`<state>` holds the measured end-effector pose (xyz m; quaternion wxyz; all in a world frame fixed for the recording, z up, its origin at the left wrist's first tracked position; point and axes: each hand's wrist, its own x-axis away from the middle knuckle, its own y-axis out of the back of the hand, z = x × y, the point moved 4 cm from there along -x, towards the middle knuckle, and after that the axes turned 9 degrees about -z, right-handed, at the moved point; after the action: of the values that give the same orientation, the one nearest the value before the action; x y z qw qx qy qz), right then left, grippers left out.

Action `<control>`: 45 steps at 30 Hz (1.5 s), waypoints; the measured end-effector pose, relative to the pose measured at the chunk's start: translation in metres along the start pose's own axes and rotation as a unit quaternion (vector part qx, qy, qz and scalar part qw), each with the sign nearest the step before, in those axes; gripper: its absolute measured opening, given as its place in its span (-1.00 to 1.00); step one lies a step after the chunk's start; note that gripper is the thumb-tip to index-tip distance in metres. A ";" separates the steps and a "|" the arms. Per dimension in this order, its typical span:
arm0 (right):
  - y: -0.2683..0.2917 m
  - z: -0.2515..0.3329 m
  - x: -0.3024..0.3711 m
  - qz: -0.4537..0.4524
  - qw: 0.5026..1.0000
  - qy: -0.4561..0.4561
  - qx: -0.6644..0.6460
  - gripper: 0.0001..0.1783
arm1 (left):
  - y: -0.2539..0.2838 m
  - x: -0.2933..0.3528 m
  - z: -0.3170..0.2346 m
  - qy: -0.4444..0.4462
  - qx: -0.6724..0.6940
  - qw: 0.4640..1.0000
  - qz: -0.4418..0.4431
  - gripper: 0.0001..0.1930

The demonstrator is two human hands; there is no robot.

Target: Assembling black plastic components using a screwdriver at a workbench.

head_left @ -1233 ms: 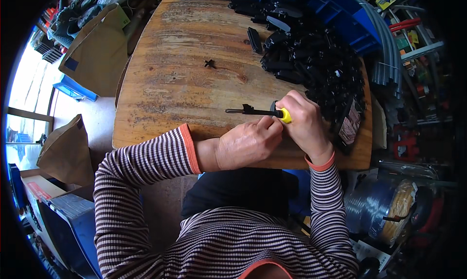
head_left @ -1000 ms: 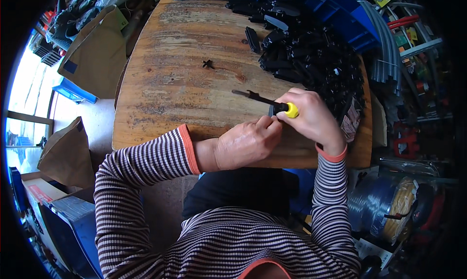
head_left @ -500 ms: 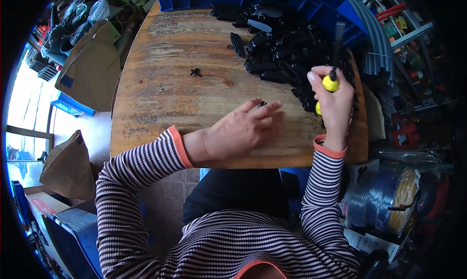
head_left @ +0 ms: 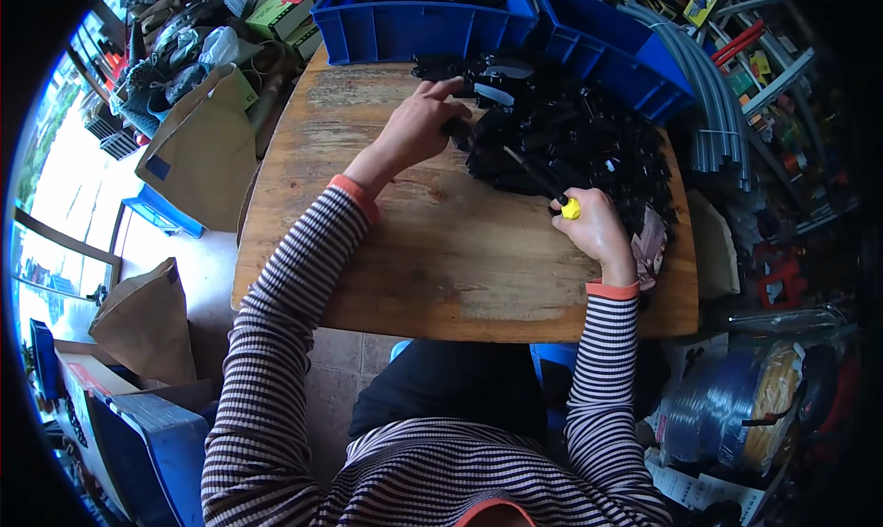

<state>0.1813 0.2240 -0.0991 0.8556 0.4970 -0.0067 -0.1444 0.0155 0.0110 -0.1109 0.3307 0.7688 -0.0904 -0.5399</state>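
Note:
My right hand (head_left: 598, 231) grips a screwdriver with a yellow and black handle (head_left: 563, 203); its dark shaft points up and left over the wood. My left hand (head_left: 418, 127) reaches forward to the edge of a big pile of black plastic parts (head_left: 579, 136), fingers closed on one black piece at the pile's near-left side. Both hands are over a worn wooden tabletop (head_left: 441, 242). My striped sleeves with orange cuffs run in from the lower edge.
Two blue bins (head_left: 418, 17) (head_left: 612, 44) stand at the table's far edge. Grey tubes (head_left: 722, 95) lie to the right. Brown paper bags (head_left: 207, 145) and boxes sit on the floor at left, a coil of blue hose (head_left: 736, 407) at lower right.
My left hand left the table's near middle and stretched forward to the pile of black parts. My right hand, still holding the screwdriver, came down and back toward me.

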 end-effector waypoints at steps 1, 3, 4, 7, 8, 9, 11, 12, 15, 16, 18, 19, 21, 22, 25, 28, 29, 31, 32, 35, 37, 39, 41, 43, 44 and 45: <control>0.000 0.002 -0.001 0.007 1.000 -0.009 0.009 -0.76 | 0.001 0.000 -0.004 -0.115 -0.036 0.992 -0.033 -0.75; 0.000 -0.002 -0.004 0.013 1.000 -0.020 0.018 -0.76 | 0.001 0.004 0.005 -0.088 -0.044 0.995 0.016 -0.77; 0.000 -0.005 -0.005 -0.004 1.000 0.007 0.010 -0.76 | 0.001 0.007 0.008 -0.060 -0.052 0.995 0.066 -0.78; -0.002 -0.015 0.001 -0.027 0.999 0.045 -0.009 -0.78 | 0.011 0.021 -0.002 -0.009 -0.045 0.990 0.134 -0.81; 0.000 -0.016 0.001 -0.020 0.999 0.045 -0.018 -0.78 | 0.021 0.027 -0.009 0.013 -0.039 0.989 0.145 -0.82; 0.002 -0.016 -0.001 -0.013 0.999 0.045 -0.027 -0.78 | 0.029 0.034 -0.016 0.037 -0.034 0.987 0.155 -0.84; 0.003 -0.013 -0.002 -0.002 0.998 0.043 -0.039 -0.79 | 0.039 0.051 -0.044 -0.003 -0.040 0.988 0.148 -0.79; 0.004 -0.013 -0.003 0.010 0.999 0.035 -0.030 -0.78 | 0.042 0.058 -0.061 -0.047 -0.042 0.989 0.134 -0.74; 0.002 -0.012 -0.003 0.037 0.999 0.025 -0.012 -0.77 | 0.055 0.070 -0.120 -0.147 -0.014 0.983 0.112 -0.72; 0.001 -0.012 -0.002 0.028 0.999 0.039 -0.001 -0.76 | 0.053 0.077 -0.136 -0.177 -0.005 0.972 0.155 -0.67; 0.002 -0.009 0.000 0.010 0.997 0.069 0.022 -0.75 | 0.051 0.081 -0.147 -0.206 0.004 0.959 0.196 -0.61; 0.003 -0.005 0.002 0.011 0.997 0.070 0.024 -0.75 | 0.054 0.079 -0.148 -0.192 0.034 0.963 0.184 -0.60; 0.003 0.001 0.004 0.002 0.998 0.057 0.034 -0.77 | 0.058 0.074 -0.148 -0.162 0.095 0.969 0.159 -0.58; 0.003 0.006 0.006 -0.003 0.998 0.051 0.039 -0.78 | 0.058 0.072 -0.146 -0.162 0.096 0.970 0.157 -0.58; -0.006 0.032 0.019 -0.065 0.985 0.105 -0.124 -0.82 | 0.057 0.070 -0.132 -0.165 0.146 0.964 0.152 -0.52; -0.018 0.050 0.024 -0.102 0.962 0.144 -0.207 -0.85 | 0.041 0.075 -0.137 -0.160 0.117 0.967 0.160 -0.52; -0.022 0.054 0.024 -0.113 0.958 0.159 -0.209 -0.86 | 0.037 0.075 -0.139 -0.159 0.104 0.968 0.165 -0.52; -0.025 0.057 0.024 -0.121 0.955 0.173 -0.209 -0.87 | 0.034 0.078 -0.140 -0.158 0.098 0.969 0.164 -0.52; -0.026 0.058 0.024 -0.115 0.961 0.176 -0.182 -0.87 | 0.032 0.081 -0.140 -0.159 0.091 0.969 0.166 -0.53; -0.029 0.060 0.026 -0.097 0.971 0.179 -0.127 -0.88 | 0.033 0.080 -0.141 -0.156 0.081 0.970 0.169 -0.56; -0.030 0.060 0.025 -0.105 0.968 0.196 -0.116 -0.88 | 0.033 0.080 -0.142 -0.157 0.071 0.970 0.170 -0.59; -0.030 0.061 0.025 -0.105 0.966 0.206 -0.112 -0.89 | 0.034 0.080 -0.142 -0.152 0.076 0.972 0.162 -0.60; -0.028 0.065 0.024 -0.074 0.967 0.218 -0.113 -0.89 | 0.035 0.081 -0.143 -0.151 0.086 0.973 0.149 -0.60; -0.022 0.068 0.021 -0.057 0.966 0.224 -0.114 -0.89 | 0.036 0.082 -0.143 -0.145 0.090 0.972 0.160 -0.60; -0.016 0.067 0.017 -0.044 0.967 0.199 -0.156 -0.90 | 0.036 0.082 -0.142 -0.143 0.093 0.970 0.171 -0.61; -0.012 0.066 0.013 -0.030 0.965 0.173 -0.197 -0.89 | 0.037 0.082 -0.142 -0.141 0.096 0.968 0.183 -0.61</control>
<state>0.1806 0.1590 -0.0774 0.9199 0.3362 0.1851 -0.0805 0.1831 0.0004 -0.1240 0.3324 0.6834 -0.3263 -0.5621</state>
